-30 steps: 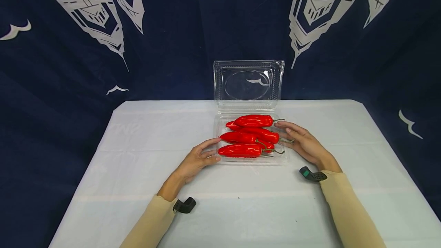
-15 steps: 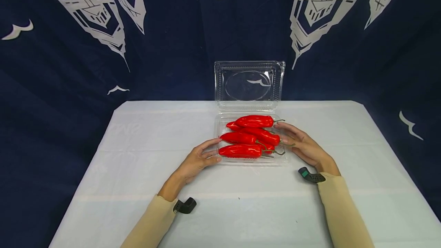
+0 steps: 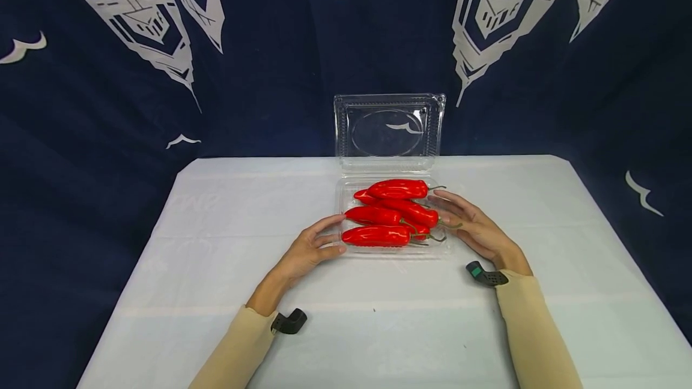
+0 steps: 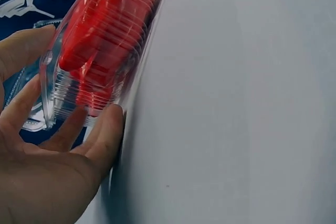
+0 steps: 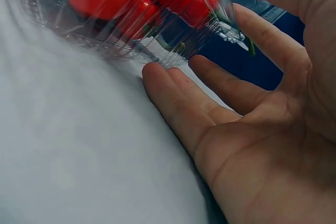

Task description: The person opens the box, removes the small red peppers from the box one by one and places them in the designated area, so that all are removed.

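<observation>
A clear plastic clamshell container (image 3: 397, 255) lies on the table with its hinged lid (image 3: 391, 164) standing up at the back. Several red chili peppers (image 3: 376, 236) are heaped in its base, their green stems pointing right, some reaching over the rim. My left hand (image 3: 303, 254) is at the container's left end, and in the left wrist view its loosely bent fingers (image 4: 107, 135) come up to the ribbed wall. On the opposite end, my right hand (image 3: 483, 233) spreads its fingers beside the wall; the right wrist view has its fingertips (image 5: 156, 77) right at the lower edge.
A white cloth covers the table (image 3: 243, 197). Behind it hangs a dark blue curtain (image 3: 265, 77) printed with white buildings and birds. Black wrist devices (image 3: 289, 321) sit on both sleeved forearms.
My right hand has shifted slightly at the container's right end, and its forearm has swung a little left. My left hand, the peppers and the raised lid stay in place.
</observation>
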A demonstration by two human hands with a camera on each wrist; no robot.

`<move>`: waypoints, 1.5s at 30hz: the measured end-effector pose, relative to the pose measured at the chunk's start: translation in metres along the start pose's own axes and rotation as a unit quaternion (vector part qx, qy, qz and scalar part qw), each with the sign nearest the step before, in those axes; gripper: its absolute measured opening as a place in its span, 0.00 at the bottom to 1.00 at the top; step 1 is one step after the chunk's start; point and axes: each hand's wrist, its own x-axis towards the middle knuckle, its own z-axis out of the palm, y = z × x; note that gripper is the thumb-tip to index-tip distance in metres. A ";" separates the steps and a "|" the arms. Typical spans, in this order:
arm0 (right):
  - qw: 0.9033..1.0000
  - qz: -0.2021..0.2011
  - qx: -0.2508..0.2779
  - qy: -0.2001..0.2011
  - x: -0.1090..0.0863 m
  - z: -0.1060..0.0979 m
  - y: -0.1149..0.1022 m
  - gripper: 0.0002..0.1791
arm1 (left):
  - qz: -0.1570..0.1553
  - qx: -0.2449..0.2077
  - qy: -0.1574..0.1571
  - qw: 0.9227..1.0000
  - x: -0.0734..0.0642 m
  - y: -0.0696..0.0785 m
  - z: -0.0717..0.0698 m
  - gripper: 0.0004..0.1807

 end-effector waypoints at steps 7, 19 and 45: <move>1.000 -0.012 0.016 -0.002 0.001 0.000 0.001 0.35 | 0.020 0.097 0.061 0.993 -0.004 0.011 -0.002 0.35; 0.999 -0.030 0.028 -0.013 0.000 -0.003 0.003 0.34 | 0.104 0.179 0.076 0.975 0.003 0.036 -0.007 0.31; 0.999 -0.026 0.025 -0.012 -0.001 -0.003 0.004 0.34 | 0.160 0.268 -0.117 0.943 0.040 0.060 0.020 0.23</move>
